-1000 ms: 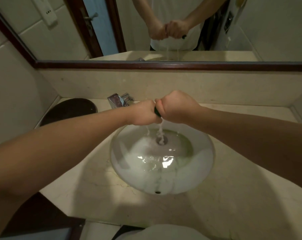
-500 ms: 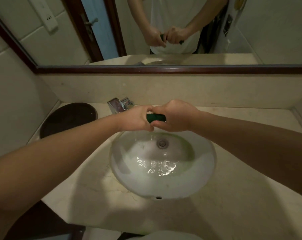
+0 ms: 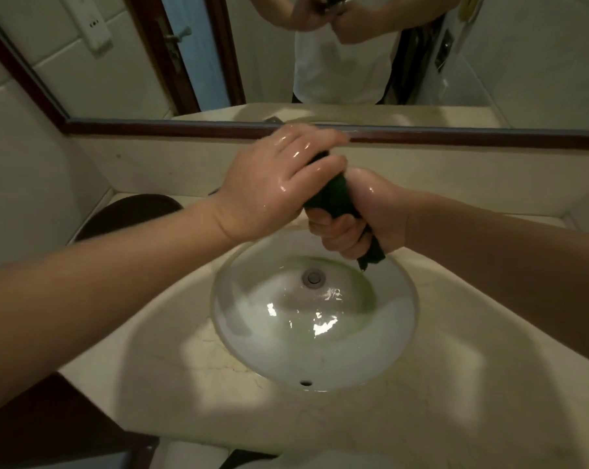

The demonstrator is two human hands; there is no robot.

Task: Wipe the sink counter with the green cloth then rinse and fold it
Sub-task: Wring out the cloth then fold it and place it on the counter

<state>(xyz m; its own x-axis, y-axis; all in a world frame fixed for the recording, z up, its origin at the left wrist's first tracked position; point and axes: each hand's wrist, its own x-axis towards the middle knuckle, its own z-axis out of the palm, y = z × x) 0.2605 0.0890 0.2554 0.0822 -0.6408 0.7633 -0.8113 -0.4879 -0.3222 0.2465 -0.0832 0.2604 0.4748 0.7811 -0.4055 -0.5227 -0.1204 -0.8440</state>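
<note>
Green cloth [image 3: 332, 195], twisted into a rope, hangs over the sink [image 3: 249, 336]: our left hand [image 3: 272, 187] wraps its upper end, our right hand [image 3: 360, 218] the lower, each grip curled tight around it. We judge drips should land there, sparing the table [image 3: 428, 421].

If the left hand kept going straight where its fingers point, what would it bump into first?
The left hand grips the twisted dark green cloth. Going on, it aims at the beige wall strip under the dark wooden mirror frame, probably hitting that strip first; depth is unclear.
</note>
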